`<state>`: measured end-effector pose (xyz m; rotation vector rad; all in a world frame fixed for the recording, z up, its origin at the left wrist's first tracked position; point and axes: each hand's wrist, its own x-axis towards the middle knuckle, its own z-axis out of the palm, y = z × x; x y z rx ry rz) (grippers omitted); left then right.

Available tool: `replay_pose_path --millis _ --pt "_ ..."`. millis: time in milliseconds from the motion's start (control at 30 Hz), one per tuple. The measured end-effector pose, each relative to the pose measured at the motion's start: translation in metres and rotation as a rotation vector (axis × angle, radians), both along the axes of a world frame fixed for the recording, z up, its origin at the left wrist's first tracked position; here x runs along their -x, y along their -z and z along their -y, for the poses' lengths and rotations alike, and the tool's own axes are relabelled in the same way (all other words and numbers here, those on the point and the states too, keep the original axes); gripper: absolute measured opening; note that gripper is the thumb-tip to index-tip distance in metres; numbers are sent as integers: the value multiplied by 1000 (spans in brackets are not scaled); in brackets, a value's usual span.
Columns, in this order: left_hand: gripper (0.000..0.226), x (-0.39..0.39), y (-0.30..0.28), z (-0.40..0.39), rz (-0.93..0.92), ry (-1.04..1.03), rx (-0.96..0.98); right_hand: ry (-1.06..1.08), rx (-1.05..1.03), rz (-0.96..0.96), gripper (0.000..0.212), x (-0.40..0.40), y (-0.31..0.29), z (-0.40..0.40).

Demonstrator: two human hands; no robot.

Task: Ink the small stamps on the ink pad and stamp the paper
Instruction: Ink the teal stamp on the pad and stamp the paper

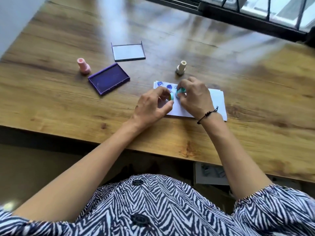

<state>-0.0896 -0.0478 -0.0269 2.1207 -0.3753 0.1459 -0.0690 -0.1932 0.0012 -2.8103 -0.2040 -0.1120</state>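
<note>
White paper [216, 101] lies on the wooden table and carries several blue stamp prints [168, 86] near its far left corner. Above the paper my right hand [194, 97] pinches a small teal stamp [181, 91]. Just left of it my left hand [151, 104] grips a small teal round piece with a yellowish face [171, 97], which looks like the stamp's cap. The two parts are a little apart. The open purple ink pad [109, 78] sits to the left. A pink stamp [83, 66] and a cream stamp [181, 67] stand upright on the table.
The ink pad's clear lid [128, 51] lies behind the pad. The table's near edge [153, 150] runs in front of my body. A dark window frame [255, 19] borders the far right. A black cord bracelet [207, 114] circles my right wrist.
</note>
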Motion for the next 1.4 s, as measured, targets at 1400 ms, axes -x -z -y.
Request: replay_pose_path --millis 1400 --pt "22 2 2 1 -7 3 26 414 -1169 -103 22 22 -9 30"
